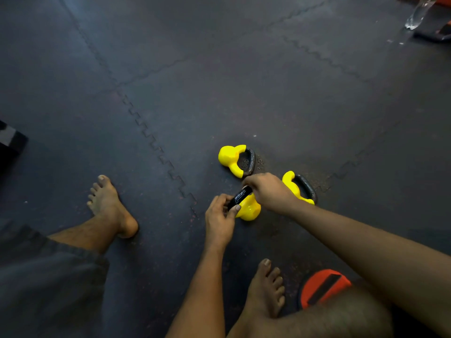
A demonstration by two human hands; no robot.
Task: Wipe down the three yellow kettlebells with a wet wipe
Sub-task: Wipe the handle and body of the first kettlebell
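Nearest kettlebell [249,210] lies on the floor mat [170,106], between both hands. Left hand [219,217] grips the lower end of its black handle [240,197]. Right hand [267,191] is curled over the upper end. Second kettlebell [294,187] lies just behind the right hand, third kettlebell [229,157] beyond.

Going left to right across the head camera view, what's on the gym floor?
A bare left foot → far yellow kettlebell with black handle → right yellow kettlebell beside the right wrist → clear plastic bottle.
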